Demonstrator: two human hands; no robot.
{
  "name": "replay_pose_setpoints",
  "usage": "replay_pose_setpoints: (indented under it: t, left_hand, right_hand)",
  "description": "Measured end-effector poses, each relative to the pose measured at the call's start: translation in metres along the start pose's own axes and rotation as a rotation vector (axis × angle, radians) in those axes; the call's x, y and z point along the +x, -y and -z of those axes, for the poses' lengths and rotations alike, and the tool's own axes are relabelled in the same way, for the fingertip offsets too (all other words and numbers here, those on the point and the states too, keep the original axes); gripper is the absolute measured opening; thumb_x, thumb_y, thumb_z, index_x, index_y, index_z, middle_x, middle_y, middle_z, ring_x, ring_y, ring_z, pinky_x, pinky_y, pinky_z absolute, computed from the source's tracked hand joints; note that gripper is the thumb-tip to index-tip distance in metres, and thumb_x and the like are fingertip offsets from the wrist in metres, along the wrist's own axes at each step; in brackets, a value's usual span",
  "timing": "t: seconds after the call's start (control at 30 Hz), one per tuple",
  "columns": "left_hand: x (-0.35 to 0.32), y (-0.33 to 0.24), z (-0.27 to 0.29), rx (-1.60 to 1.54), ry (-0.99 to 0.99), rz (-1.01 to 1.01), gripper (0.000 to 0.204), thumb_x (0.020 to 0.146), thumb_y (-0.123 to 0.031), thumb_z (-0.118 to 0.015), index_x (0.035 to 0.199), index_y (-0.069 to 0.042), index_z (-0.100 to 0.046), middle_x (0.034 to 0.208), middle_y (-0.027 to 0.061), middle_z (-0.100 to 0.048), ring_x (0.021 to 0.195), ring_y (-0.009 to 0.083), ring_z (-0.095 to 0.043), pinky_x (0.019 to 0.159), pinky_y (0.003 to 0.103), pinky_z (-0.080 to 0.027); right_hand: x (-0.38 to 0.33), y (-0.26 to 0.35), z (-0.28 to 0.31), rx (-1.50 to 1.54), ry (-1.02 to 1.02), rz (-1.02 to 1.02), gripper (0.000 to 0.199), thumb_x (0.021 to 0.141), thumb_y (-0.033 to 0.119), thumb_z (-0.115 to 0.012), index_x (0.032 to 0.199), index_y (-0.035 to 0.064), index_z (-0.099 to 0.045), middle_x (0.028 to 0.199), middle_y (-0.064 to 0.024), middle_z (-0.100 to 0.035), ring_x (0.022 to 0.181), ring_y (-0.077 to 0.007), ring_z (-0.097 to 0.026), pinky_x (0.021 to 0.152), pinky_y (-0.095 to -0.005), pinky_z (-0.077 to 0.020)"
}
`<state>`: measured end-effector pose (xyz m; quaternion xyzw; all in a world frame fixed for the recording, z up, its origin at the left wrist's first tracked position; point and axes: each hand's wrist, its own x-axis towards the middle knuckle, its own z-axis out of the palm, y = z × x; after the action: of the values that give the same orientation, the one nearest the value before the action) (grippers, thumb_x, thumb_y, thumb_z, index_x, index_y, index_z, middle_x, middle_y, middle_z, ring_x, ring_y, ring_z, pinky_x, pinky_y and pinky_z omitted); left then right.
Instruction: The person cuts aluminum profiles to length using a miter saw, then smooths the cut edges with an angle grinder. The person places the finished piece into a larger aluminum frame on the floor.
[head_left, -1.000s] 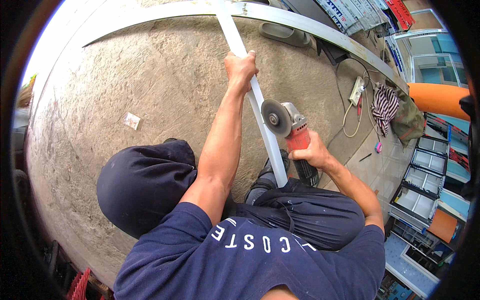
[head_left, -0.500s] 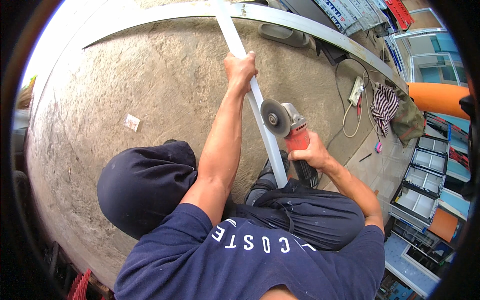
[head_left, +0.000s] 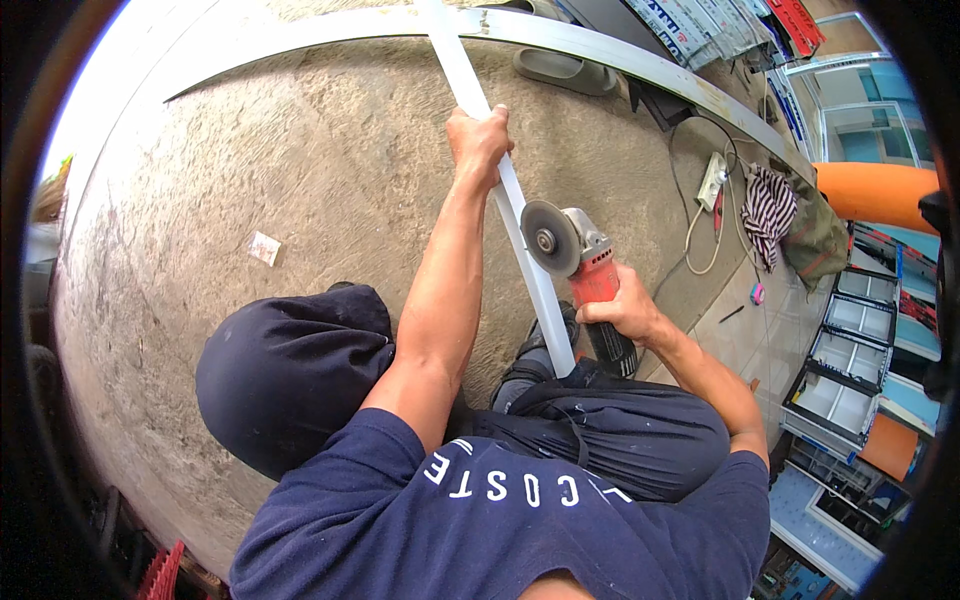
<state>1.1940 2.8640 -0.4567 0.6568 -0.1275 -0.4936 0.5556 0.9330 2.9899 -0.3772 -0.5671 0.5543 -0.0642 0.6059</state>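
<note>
From where I stand, the left hand [head_left: 479, 145] has its grip closed round a white strip [head_left: 456, 70], fingers curled beneath and thumb up along its right side. The right hand [head_left: 627, 305] is wrapped round the body of a red and black angle grinder [head_left: 597, 280], its grip pinching the casing just behind the metal head. The grinder's disc [head_left: 562, 225] overlaps the strip's right edge to my eye; whether they touch, I cannot tell.

The strip slants from the far side down to the near side, its near end by the person's right foot and the dark trousers [head_left: 640, 430]. Its far end crosses over a long pale rail [head_left: 600, 46] running left to right along the concrete floor [head_left: 330, 170]. A grey slipper [head_left: 560, 70] lies just on the near side of that rail.

Out to the left, a small packet [head_left: 264, 248] sits on the concrete. On the right are a white power strip [head_left: 711, 183] with its cable, a striped cloth [head_left: 768, 215] beside a green bag [head_left: 815, 240], and a pink tape measure [head_left: 757, 294]. Farther right stand pale compartment trays [head_left: 838, 395] and an orange tube [head_left: 875, 197].
</note>
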Motion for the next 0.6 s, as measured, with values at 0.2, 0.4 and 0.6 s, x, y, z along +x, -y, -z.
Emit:
replay_pose_setpoints:
  t: [0.2,0.4,0.6]
  left_hand:
    - [0.012,0.013,0.003,-0.079,0.131,-0.020,0.026,0.093,-0.018,-0.074,0.100,0.000,-0.057,0.072,0.0047,-0.059,0.055,0.0150,-0.058,0.047,0.034,-0.048]
    - [0.026,0.024,0.007,-0.160,0.206,-0.007,0.050,0.095,-0.043,-0.075,0.110,0.001,-0.060,0.081,0.0082,-0.065,0.061,0.0179,-0.064,0.053,0.035,-0.052]
    - [0.020,0.018,0.010,-0.435,0.335,-0.014,0.055,0.099,-0.054,-0.062,0.113,-0.002,-0.053,0.080,0.0044,-0.058,0.069,0.0186,-0.069,0.058,0.033,-0.059]
  right_hand:
    - [-0.001,-0.003,0.001,0.059,-0.045,-0.005,0.045,0.068,0.006,-0.082,0.108,-0.0003,-0.062,0.092,-0.0062,-0.068,0.082,-0.0152,-0.066,0.077,-0.0320,-0.0545]
    - [-0.008,0.005,0.012,0.159,-0.044,0.010,0.046,0.069,0.008,-0.082,0.110,0.0016,-0.063,0.091,-0.0035,-0.066,0.081,-0.0144,-0.064,0.077,-0.0317,-0.0534]
    - [-0.011,0.005,0.015,0.164,-0.087,-0.059,0.044,0.069,0.006,-0.081,0.108,0.0006,-0.062,0.091,-0.0045,-0.067,0.080,-0.0147,-0.064,0.074,-0.0323,-0.0537]
